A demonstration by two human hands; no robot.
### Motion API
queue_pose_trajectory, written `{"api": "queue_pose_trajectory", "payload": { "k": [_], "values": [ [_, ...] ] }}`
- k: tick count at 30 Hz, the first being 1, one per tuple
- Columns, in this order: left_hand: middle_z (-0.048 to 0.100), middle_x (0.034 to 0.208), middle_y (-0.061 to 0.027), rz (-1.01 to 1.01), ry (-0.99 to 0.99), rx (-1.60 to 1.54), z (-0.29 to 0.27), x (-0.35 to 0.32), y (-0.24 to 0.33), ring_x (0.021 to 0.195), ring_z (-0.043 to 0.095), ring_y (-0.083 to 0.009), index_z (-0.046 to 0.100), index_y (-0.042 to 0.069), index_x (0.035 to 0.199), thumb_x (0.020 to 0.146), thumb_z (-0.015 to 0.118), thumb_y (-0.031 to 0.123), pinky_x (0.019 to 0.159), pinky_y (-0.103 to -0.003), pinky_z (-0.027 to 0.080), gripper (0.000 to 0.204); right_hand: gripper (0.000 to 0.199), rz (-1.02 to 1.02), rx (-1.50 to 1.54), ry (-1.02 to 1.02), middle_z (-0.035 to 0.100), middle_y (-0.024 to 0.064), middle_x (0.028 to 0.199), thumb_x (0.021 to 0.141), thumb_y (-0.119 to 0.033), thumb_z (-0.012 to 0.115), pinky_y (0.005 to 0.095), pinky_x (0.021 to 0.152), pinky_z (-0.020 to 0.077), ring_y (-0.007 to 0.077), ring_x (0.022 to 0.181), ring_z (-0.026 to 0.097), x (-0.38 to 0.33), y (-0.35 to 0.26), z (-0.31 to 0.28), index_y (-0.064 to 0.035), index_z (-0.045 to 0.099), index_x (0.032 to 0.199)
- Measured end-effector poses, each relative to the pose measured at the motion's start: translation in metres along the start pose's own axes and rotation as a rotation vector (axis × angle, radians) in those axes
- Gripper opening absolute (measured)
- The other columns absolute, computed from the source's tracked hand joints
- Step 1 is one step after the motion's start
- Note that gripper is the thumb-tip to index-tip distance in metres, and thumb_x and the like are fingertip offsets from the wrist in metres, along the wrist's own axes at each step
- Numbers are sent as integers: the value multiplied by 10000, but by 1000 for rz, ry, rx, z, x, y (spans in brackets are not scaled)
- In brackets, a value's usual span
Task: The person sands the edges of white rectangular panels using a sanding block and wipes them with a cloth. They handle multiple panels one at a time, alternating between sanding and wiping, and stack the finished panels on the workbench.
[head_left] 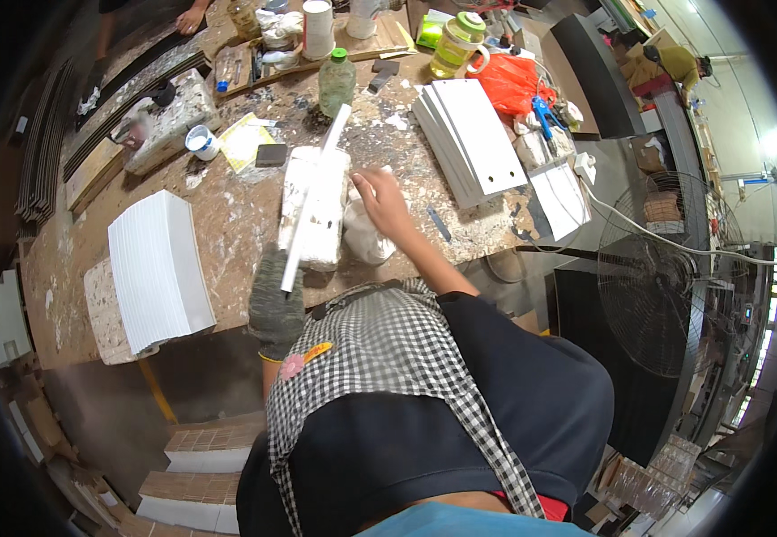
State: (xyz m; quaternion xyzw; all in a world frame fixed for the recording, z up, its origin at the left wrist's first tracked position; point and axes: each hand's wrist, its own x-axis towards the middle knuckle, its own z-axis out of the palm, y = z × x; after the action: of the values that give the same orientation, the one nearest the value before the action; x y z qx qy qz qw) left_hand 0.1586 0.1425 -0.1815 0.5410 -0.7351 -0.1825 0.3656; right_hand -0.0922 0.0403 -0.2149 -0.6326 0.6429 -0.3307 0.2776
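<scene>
A long narrow white strip (303, 219) slants over a paint-crusted white block (327, 234) at the table's near edge. My left hand (277, 291), in a dark mottled glove, is closed at the strip's lower end; the strip covers part of its fingers. Bare, my right hand (383, 204) hovers beside the block, thumb and fingers a little apart and bent, with nothing visible in them. Just below it stands a whitish, crusted container (366, 237), its top partly hidden by the hand.
A stack of white strips (161, 270) lies left; white panels with holes (469, 143) lie right. Behind stand a green-capped bottle (337, 85), a yellow-green jug (456, 46) and a small white cup (201, 143). A blue tool (545, 115) rests by a red bag (509, 82). A large fan (657, 273) stands right.
</scene>
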Motion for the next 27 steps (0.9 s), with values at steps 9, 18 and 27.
{"api": "queue_pose_trajectory", "payload": {
  "k": [9,18,27],
  "values": [
    [452,1544,-136,687,-393,413,13,29,14,1413,443,-336,482,130,1478,945,579,201,1214,-499,320,546,611,536,740,-88,623,253,1268,1008,-151,566,331,878,583,244,1023,653,-7,0,-74,68,335,1529],
    [311,1640,-155,-354,13,1118,-100,3,-116,1506,254,-416,434,163,1535,939,647,421,1234,-553,183,683,342,377,-5,493,744,197,1073,998,-264,589,362,922,511,297,1040,704,86,206,-242,-26,710,1212],
    [375,1594,-147,-504,34,1262,-96,-49,-155,1460,357,-349,379,137,1560,914,696,367,1216,-533,247,755,1272,421,-739,98,374,345,1523,579,-913,672,550,1094,413,490,1332,496,127,232,-229,-208,326,1580]
  ]
}}
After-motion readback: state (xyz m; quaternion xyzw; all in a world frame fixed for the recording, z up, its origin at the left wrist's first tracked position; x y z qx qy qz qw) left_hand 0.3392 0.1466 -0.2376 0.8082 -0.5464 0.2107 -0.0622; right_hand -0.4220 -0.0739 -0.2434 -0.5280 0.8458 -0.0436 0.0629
